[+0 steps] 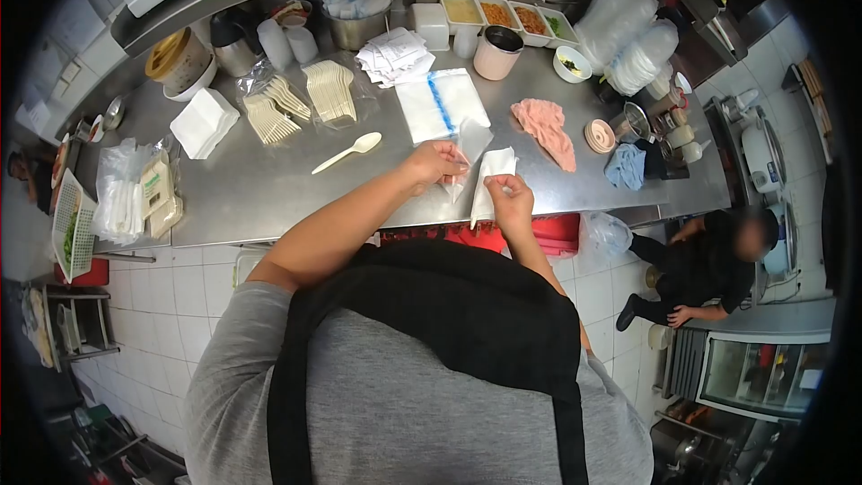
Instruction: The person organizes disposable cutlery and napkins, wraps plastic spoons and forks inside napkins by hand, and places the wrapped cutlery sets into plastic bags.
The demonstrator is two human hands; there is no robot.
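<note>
My left hand (435,165) is closed on a clear plastic sleeve (473,138) near the table's front edge. Just to its right, my right hand (509,197) pinches a folded white napkin (494,164). Behind both hands lies a stack of white bags (440,103) with a blue stripe. A cream plastic spoon (347,153) rests flat on the steel table to the left. Further left are bundles of cream cutlery (329,92) in clear bags and a pile of white napkins (205,123).
A pink cloth (544,130) and a blue cloth (626,167) lie on the right. Food trays (496,13) and a pink container (497,53) stand at the back. Bagged packs (135,193) sit at the left. A person in black (700,260) is at the far right.
</note>
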